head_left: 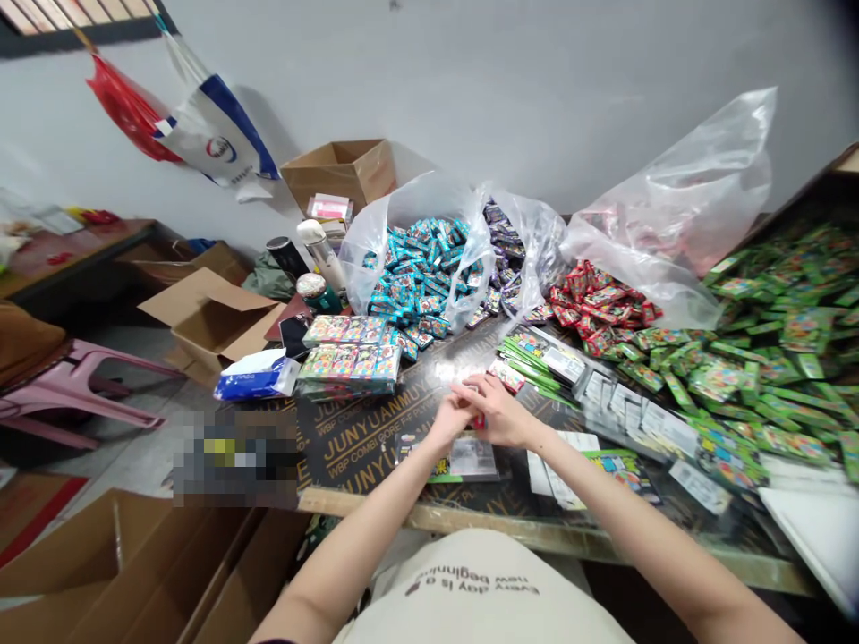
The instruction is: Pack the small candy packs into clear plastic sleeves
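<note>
My left hand (448, 419) and my right hand (497, 411) meet over the middle of the dark worktable (349, 447). Both hands are closed together on a small red packet (478, 419), most of it hidden by the fingers. Just below them lies a flat card in a clear sleeve (463, 458). A stack of colourful packs (350, 362) sits to the left. Green packets (537, 353) lie to the right of my hands.
Clear bags hold blue packets (420, 273) and purple packets (510, 250). Red packets (597, 304) and a big heap of green ones (771, 349) cover the right side. Open cardboard boxes (215, 322) and a pink chair (73, 385) stand at left.
</note>
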Tool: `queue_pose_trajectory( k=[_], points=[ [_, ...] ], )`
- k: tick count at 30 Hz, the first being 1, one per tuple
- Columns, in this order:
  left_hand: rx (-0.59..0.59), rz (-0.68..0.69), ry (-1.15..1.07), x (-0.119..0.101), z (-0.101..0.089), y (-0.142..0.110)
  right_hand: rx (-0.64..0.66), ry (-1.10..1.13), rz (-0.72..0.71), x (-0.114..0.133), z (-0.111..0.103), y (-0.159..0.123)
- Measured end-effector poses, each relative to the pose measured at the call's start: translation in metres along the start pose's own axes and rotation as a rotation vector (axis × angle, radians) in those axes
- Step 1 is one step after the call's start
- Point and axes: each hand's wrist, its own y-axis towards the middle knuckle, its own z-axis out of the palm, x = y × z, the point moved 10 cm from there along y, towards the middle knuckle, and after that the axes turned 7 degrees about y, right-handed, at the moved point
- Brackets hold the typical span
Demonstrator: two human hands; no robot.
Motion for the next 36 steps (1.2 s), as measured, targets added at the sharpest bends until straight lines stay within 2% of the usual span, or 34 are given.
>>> queue_pose_trajectory(
  k=[3, 7, 9, 11, 14, 17, 19, 22, 26, 32, 34, 36],
  points=[
    [0.051, -0.015, -0.087, -0.002, 0.011, -0.011, -0.08, 0.097, -0.071, 0.022, -0.012, -0.01],
    [0.219, -0.136, -0.318, 0.003, 0.033, -0.024, -0.261, 0.2, 0.035, 0.011, -0.029, -0.033],
    [0.276, -0.161, -0.395, 0.003, 0.041, -0.03, -0.287, 0.265, 0.083, 0.006, -0.028, -0.042],
    [0.281, -0.132, -0.365, 0.0, 0.041, -0.033, -0.306, 0.296, 0.094, 0.005, -0.029, -0.051],
    [0.184, -0.013, -0.113, -0.007, 0.019, -0.035, -0.339, 0.257, 0.103, 0.002, -0.036, -0.067],
    [0.09, 0.25, 0.419, -0.023, -0.006, -0.042, -0.368, 0.184, 0.196, -0.018, -0.039, -0.087],
    [0.146, 0.393, 0.778, -0.023, -0.004, -0.051, -0.34, 0.139, 0.232, -0.03, -0.033, -0.098],
    [0.228, 0.456, 1.092, -0.008, 0.003, -0.059, -0.212, 0.098, 0.233, -0.034, -0.011, -0.104],
    [0.192, 0.497, 1.164, -0.007, 0.004, -0.062, -0.125, 0.162, 0.248, -0.026, 0.007, -0.106],
    [0.3, 0.512, 1.068, -0.01, 0.009, -0.068, -0.036, 0.331, 0.122, -0.013, 0.01, -0.1],
    [0.286, 0.518, 1.042, -0.013, 0.006, -0.067, -0.081, 0.33, 0.14, -0.018, 0.008, -0.099],
    [0.23, 0.53, 1.022, -0.019, 0.001, -0.064, -0.208, 0.274, 0.226, -0.026, 0.002, -0.101]
  ],
)
